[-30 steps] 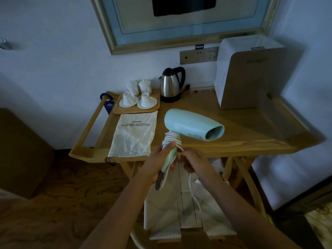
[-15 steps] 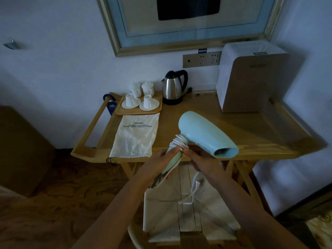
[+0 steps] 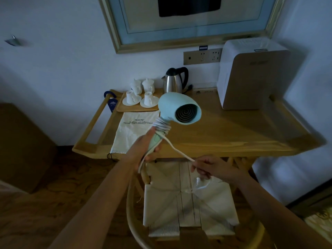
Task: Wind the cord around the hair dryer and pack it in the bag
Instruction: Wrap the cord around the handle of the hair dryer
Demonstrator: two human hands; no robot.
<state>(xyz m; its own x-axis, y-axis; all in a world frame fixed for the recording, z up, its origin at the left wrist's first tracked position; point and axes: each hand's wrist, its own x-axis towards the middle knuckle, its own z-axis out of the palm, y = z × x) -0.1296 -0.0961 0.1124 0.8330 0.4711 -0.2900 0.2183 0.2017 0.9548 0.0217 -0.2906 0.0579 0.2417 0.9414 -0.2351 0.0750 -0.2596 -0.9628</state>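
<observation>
A pale blue hair dryer point(image 3: 172, 106) is held up over the table's front edge, its nozzle facing me. My left hand point(image 3: 143, 150) grips its handle from the left. Several turns of white cord point(image 3: 161, 125) wrap the top of the handle. A free length of cord point(image 3: 177, 150) runs down to the right into my right hand point(image 3: 210, 168), which pinches it below the table edge. The cord's end hangs blurred under that hand. A white drawstring bag point(image 3: 133, 132) lies flat on the table's left part.
The wooden table point(image 3: 233, 133) carries a tray with white cups point(image 3: 139, 99), a steel kettle point(image 3: 175, 81) and a white appliance point(image 3: 251, 74) at the right. A woven-seat chair point(image 3: 188, 203) stands below my hands. A wall socket strip point(image 3: 203, 55) sits behind the kettle.
The dryer has turned so its nozzle faces me. My right hand has left the handle and drawn the cord down and to the right, away from the dryer.
</observation>
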